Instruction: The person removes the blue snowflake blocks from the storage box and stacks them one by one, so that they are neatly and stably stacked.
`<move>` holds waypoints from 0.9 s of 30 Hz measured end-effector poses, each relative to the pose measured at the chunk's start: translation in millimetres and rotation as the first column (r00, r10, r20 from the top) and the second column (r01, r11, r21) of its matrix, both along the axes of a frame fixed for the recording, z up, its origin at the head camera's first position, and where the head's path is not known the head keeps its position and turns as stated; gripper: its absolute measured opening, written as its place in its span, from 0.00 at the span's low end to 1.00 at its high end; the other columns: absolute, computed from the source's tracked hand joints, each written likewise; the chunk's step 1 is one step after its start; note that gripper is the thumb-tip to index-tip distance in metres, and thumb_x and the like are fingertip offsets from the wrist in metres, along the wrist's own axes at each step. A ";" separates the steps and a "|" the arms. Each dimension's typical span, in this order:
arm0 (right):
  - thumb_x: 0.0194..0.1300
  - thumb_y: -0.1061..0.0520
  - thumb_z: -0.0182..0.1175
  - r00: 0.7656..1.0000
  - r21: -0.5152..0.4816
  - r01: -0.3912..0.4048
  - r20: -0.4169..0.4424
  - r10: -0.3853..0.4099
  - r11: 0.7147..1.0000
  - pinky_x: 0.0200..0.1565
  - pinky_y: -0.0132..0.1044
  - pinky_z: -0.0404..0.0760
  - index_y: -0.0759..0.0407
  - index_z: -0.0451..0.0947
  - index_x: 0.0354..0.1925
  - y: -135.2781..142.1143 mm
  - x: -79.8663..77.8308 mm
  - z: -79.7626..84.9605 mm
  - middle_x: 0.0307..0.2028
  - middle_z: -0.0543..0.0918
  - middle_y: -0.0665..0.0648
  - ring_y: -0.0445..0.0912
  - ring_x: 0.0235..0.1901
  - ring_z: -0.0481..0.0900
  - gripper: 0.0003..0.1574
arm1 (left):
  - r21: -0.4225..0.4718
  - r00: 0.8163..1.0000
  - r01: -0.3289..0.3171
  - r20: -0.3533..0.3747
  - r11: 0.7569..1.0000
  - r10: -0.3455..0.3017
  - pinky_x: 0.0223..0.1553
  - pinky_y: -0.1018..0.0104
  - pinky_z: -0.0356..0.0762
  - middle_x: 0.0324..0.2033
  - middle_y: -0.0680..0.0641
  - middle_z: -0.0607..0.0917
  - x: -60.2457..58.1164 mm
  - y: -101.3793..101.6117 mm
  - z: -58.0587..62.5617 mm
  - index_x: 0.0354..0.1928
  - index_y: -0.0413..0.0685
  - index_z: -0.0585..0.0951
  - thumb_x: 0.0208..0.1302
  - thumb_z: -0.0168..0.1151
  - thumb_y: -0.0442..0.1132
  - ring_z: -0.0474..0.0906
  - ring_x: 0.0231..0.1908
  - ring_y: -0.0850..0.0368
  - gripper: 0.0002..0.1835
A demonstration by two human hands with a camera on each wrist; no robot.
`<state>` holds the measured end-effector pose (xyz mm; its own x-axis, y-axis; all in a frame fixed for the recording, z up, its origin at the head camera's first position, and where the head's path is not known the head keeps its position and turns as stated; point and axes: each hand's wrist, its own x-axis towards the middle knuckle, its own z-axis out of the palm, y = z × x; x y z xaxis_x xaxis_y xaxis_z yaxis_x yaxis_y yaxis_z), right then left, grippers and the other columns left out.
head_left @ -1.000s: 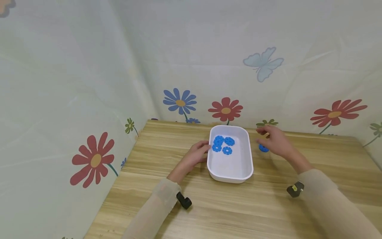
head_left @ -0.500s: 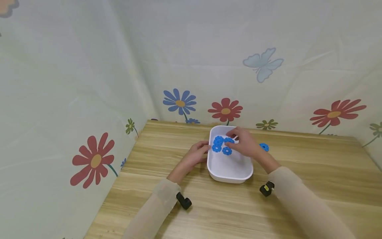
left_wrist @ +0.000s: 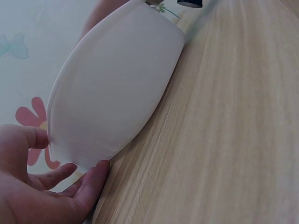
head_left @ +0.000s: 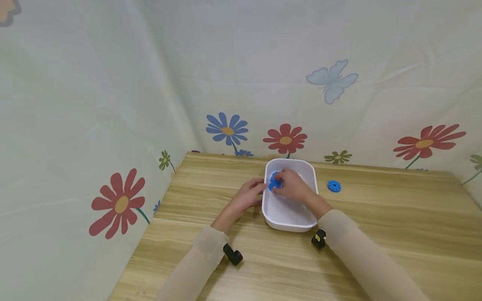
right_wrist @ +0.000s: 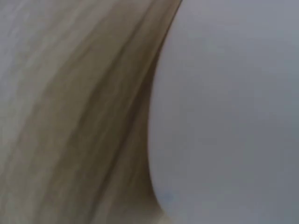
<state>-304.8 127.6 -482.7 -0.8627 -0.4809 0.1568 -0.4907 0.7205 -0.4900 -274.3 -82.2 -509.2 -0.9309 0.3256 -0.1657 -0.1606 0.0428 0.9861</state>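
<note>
Right hand (head_left: 295,186) was inside white tray (head_left: 289,228), at blue discs (head_left: 272,186); left hand (head_left: 246,194) rested at tray's side.
Left fingers lay loosely apart against the wall, thumb at rim, likely to steady it; right fingers bent, fairly narrow; couldn't tell if they held a disc; tray walls presumably corralled the discs; single disc (head_left: 335,190) lay flat on counter (head_left: 376,200), right of tray; no brands, labels or writing readable.

Blue discs (head_left: 276,183) in white tray (head_left: 288,215) partly hidden by right hand (head_left: 294,187)
</note>
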 end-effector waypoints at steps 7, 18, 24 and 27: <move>0.63 0.56 0.77 0.999 0.021 0.012 0.034 -0.013 1.000 0.64 0.54 0.79 0.70 0.85 0.54 -0.3 0.0 -2.4 0.48 0.82 0.65 0.57 0.50 0.78 0.26 | -0.001 1.000 -0.003 -0.017 1.000 0.003 0.58 0.52 0.86 0.69 0.37 0.76 -0.4 1.2 1.6 0.73 0.39 0.72 0.82 0.54 0.46 0.77 0.65 0.45 0.26; 0.63 0.57 0.77 0.999 0.062 0.025 0.018 -0.026 0.998 0.63 0.54 0.79 0.68 0.85 0.52 -3.0 -1.9 -9.1 0.46 0.81 0.63 0.57 0.50 0.78 0.23 | -0.010 1.000 -0.017 -0.002 1.000 0.017 0.57 0.52 0.86 0.68 0.39 0.77 3.8 -1.2 0.6 0.74 0.40 0.72 0.82 0.55 0.46 0.77 0.65 0.46 0.26; 0.64 0.55 0.76 0.995 0.060 0.069 0.062 -0.073 0.996 0.62 0.53 0.80 0.67 0.84 0.53 -2.2 -2.2 -7.7 0.47 0.80 0.61 0.55 0.49 0.77 0.23 | -0.013 1.000 -0.006 -0.014 1.000 0.006 0.58 0.53 0.86 0.68 0.41 0.78 2.3 0.4 4.1 0.73 0.41 0.73 0.81 0.56 0.47 0.79 0.63 0.47 0.26; 0.64 0.55 0.76 0.994 0.058 0.068 0.081 -0.073 0.996 0.61 0.52 0.80 0.67 0.82 0.52 -2.9 -2.2 -8.2 0.47 0.79 0.61 0.55 0.49 0.76 0.24 | -0.009 1.000 -0.013 -0.009 1.000 0.013 0.57 0.52 0.86 0.67 0.40 0.78 2.2 0.5 2.7 0.73 0.40 0.73 0.81 0.56 0.46 0.80 0.62 0.47 0.26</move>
